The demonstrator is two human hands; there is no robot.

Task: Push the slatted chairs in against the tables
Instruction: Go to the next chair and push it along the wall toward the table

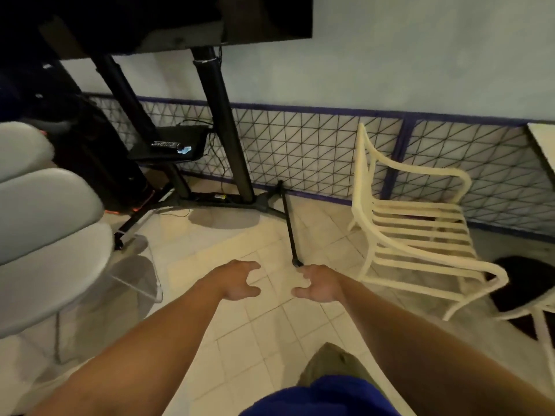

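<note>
Plainly, the left hand (237,280) and right hand (318,285) hold nothing, fingers loosely curled. The chair (420,232) stands to the right, apart from the table (543,139). Best to grip its back rail with both hands and push evenly.

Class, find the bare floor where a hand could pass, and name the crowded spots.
Cream floor tiles lie bare between the grey rounded seats and the cream slatted chair. Crowded: the black stand's base with cables.
</note>
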